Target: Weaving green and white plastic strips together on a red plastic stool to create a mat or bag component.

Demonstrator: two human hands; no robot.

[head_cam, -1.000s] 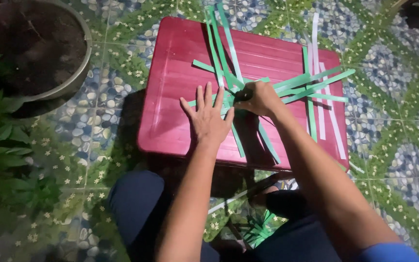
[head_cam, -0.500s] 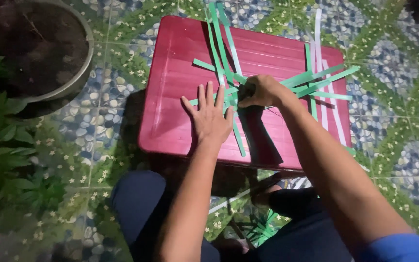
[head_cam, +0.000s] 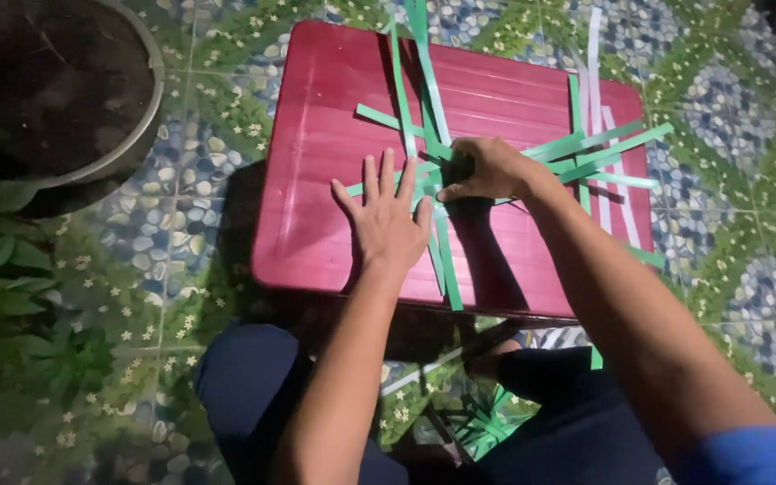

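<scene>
While the left hand [head_cam: 388,224] presses flat, fingers spread, on crossed green paper strips [head_cam: 428,171] mid-desk, the right hand [head_cam: 487,169] pinches one; few strips are interlaced, most lie loose.

— What's sitting on the red plastic table [head_cam: 334,135]?
— Green paper strips [head_cam: 424,99] are lying crossed near its middle; white strips [head_cam: 596,54] are running along the right edge.
— And underneath?
— It's standing on a patterned tile floor [head_cam: 711,224].

Glossy red plastic stool top [head_cam: 334,180], thin matt green paper strips [head_cam: 446,260]
</scene>
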